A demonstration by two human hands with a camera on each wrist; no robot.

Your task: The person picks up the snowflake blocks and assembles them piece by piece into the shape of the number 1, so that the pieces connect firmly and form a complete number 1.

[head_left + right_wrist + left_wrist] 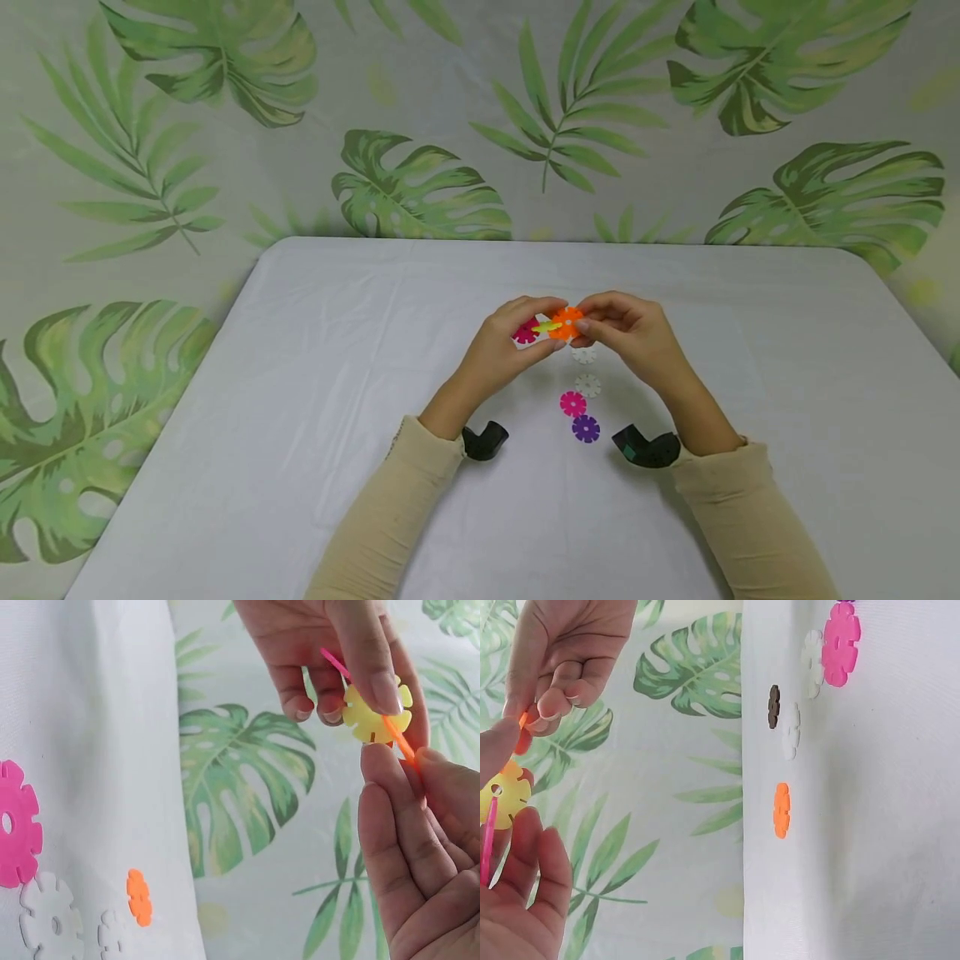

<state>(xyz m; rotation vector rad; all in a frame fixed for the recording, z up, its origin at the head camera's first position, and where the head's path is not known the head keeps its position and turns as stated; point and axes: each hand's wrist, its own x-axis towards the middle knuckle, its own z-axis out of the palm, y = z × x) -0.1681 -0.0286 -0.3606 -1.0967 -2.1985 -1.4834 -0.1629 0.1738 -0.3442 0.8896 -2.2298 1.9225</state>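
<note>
Above the far middle of the table, both hands hold a small chain of notched plastic interlocking discs. My left hand [498, 340] pinches the yellow disc [361, 721], its thumb across the face in the right wrist view. A magenta disc [527, 331] is slotted into the yellow one and sits inside the curve of the left hand. My right hand [628, 327] pinches the orange disc [567, 323] by its edge between thumb and fingers. Orange and yellow meet edge-on at an angle; the fingers partly hide the joint.
Loose discs lie on the white tablecloth [300, 417] below the hands: white [588, 386], pink [573, 404] and purple [586, 429]. The left wrist view also shows a brown disc [774, 706] and an orange loose disc [781, 811]. Leaf-patterned cloth [420, 183] hangs behind the table.
</note>
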